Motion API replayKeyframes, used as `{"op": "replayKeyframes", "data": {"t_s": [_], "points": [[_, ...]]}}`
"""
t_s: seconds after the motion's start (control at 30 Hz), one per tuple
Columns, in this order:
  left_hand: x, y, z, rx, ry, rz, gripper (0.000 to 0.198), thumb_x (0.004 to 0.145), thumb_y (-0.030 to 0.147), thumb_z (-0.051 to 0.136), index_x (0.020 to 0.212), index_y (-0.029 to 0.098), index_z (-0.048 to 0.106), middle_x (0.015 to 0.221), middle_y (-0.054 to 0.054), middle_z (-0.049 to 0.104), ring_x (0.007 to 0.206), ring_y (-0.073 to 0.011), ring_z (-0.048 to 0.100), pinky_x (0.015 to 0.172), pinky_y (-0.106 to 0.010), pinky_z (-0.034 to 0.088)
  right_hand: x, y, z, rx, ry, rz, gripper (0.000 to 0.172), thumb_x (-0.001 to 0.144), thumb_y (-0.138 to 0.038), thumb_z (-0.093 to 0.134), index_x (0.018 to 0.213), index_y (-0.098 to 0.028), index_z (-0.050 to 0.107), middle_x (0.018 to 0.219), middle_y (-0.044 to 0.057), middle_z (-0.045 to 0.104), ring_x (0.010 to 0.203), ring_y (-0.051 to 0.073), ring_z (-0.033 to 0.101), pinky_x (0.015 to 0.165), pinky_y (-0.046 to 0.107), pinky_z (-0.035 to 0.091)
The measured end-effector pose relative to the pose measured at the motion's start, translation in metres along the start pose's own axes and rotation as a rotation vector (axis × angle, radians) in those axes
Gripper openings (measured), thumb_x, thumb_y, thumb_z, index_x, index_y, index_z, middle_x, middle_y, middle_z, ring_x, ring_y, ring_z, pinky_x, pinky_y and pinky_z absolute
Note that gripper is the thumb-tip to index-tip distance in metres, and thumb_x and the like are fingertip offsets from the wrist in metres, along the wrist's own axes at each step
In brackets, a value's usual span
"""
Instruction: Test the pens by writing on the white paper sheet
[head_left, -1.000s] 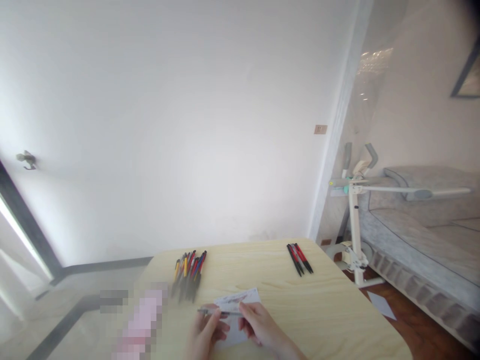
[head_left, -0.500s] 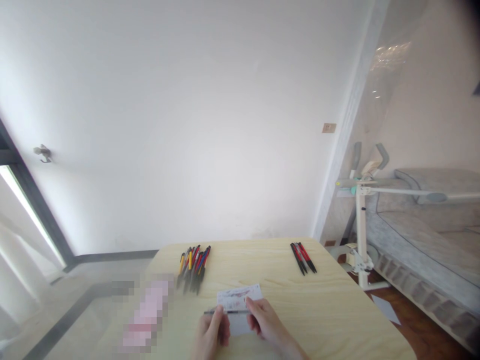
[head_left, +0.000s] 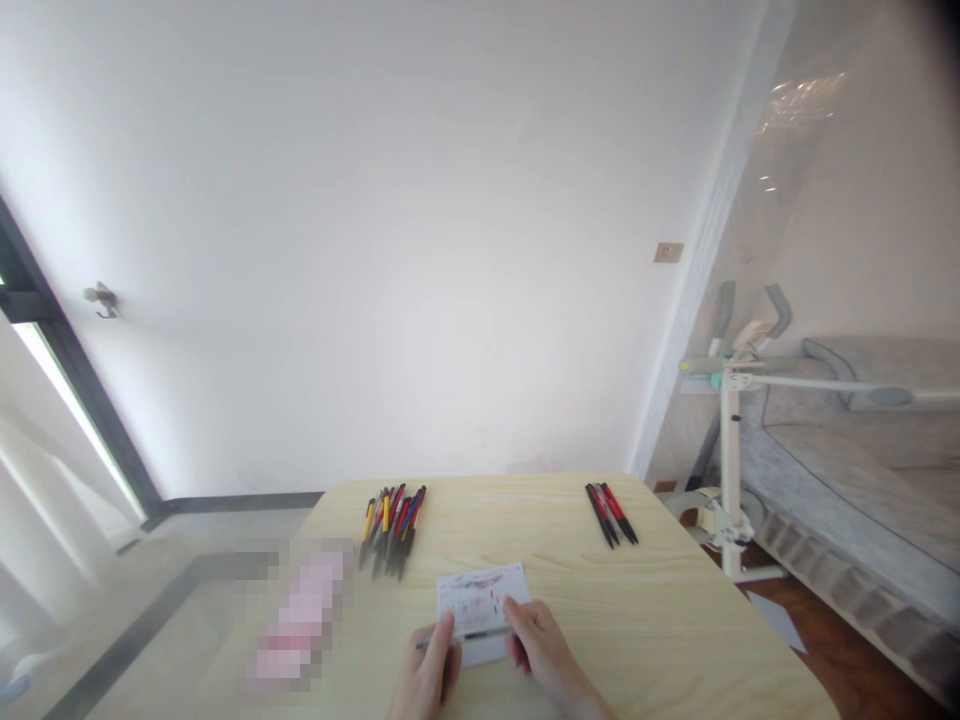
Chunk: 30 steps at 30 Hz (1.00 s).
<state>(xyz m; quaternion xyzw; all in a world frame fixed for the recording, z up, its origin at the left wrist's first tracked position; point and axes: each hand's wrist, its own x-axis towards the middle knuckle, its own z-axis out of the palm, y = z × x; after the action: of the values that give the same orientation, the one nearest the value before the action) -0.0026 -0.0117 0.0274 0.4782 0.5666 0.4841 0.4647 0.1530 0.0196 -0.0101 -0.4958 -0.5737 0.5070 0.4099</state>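
Observation:
Between my two hands a slim pen (head_left: 480,634) is held level, with a dark part near its middle. My left hand (head_left: 431,662) is closed round its left end, thumb on top. The right end sits between the thumb and fingers of my right hand (head_left: 536,642). Below it lies a white sheet of paper (head_left: 474,588) with dark and red pen scribbles. A bunch of pens (head_left: 388,530) with yellow, red, grey and blue barrels lies at the table's back left. Several red, grey and black pens (head_left: 610,515) lie side by side at the back right.
The light wooden table (head_left: 637,610) stands before a white wall (head_left: 420,250). Left of it is a blurred pink area (head_left: 307,610). To the right are a white exercise machine (head_left: 731,450), a grey sofa (head_left: 862,450) and a paper (head_left: 776,620) on the floor.
The pen has tilted slightly, its right end now higher, and moved a little nearer to me over the paper. The whole view has shifted slightly.

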Motion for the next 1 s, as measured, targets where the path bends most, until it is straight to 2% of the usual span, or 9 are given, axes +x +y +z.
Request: {"op": "replayKeyframes", "data": {"t_s": [0.1, 0.3, 0.47, 0.6, 0.83, 1.0], "points": [[-0.001, 0.003, 0.001, -0.025, -0.031, 0.023, 0.056, 0.068, 0.065, 0.048, 0.034, 0.022, 0.037, 0.032, 0.005, 0.034, 0.037, -0.0111, 0.036, 0.045, -0.024, 0.034, 0.001, 0.001, 0.000, 0.023, 0.004, 0.013, 0.067, 0.071, -0.074, 0.033, 0.036, -0.017, 0.043, 0.034, -0.004, 0.034, 0.033, 0.006, 0.030, 0.038, 0.021, 0.022], [-0.001, -0.002, 0.002, -0.081, 0.036, 0.024, 0.053, 0.068, 0.060, 0.053, 0.031, 0.024, 0.038, 0.029, 0.003, 0.035, 0.036, -0.0132, 0.038, 0.041, -0.024, 0.032, -0.001, -0.002, 0.003, 0.080, 0.030, 0.010, 0.064, 0.074, -0.070, 0.035, 0.037, -0.018, 0.039, 0.033, -0.006, 0.029, 0.032, 0.005, 0.026, 0.037, 0.020, 0.017], [0.000, -0.002, 0.007, -0.043, -0.028, 0.074, 0.057, 0.078, 0.056, 0.041, 0.031, 0.023, 0.037, 0.029, 0.005, 0.031, 0.035, -0.0111, 0.036, 0.044, -0.024, 0.033, -0.002, -0.003, 0.005, 0.163, 0.051, -0.046, 0.058, 0.074, -0.064, 0.042, 0.041, -0.018, 0.040, 0.036, -0.006, 0.033, 0.034, 0.006, 0.029, 0.037, 0.020, 0.018], [0.005, -0.003, 0.013, -0.066, -0.100, 0.018, 0.060, 0.081, 0.056, 0.034, 0.032, 0.022, 0.039, 0.028, 0.005, 0.032, 0.032, -0.0104, 0.036, 0.042, -0.023, 0.031, 0.001, -0.005, 0.007, 0.216, 0.110, -0.010, 0.056, 0.076, -0.062, 0.042, 0.041, -0.019, 0.037, 0.035, -0.007, 0.030, 0.032, 0.005, 0.027, 0.036, 0.020, 0.017], [0.023, -0.012, 0.015, -0.097, -0.121, 0.022, 0.056, 0.077, 0.059, 0.040, 0.038, 0.020, 0.045, 0.031, 0.003, 0.042, 0.034, -0.0115, 0.044, 0.043, -0.022, 0.034, 0.012, -0.001, 0.010, 0.355, 0.104, 0.005, 0.052, 0.077, -0.058, 0.046, 0.043, -0.019, 0.035, 0.033, -0.008, 0.028, 0.029, 0.004, 0.021, 0.033, 0.020, 0.011], [0.023, -0.022, 0.017, -0.122, -0.143, 0.100, 0.060, 0.077, 0.060, 0.038, 0.033, 0.020, 0.042, 0.027, 0.003, 0.039, 0.030, -0.0095, 0.039, 0.040, -0.022, 0.031, 0.006, -0.001, 0.017, 0.357, 0.109, -0.027, 0.052, 0.078, -0.056, 0.046, 0.043, -0.019, 0.036, 0.034, -0.009, 0.027, 0.030, 0.004, 0.021, 0.034, 0.020, 0.011]]}}
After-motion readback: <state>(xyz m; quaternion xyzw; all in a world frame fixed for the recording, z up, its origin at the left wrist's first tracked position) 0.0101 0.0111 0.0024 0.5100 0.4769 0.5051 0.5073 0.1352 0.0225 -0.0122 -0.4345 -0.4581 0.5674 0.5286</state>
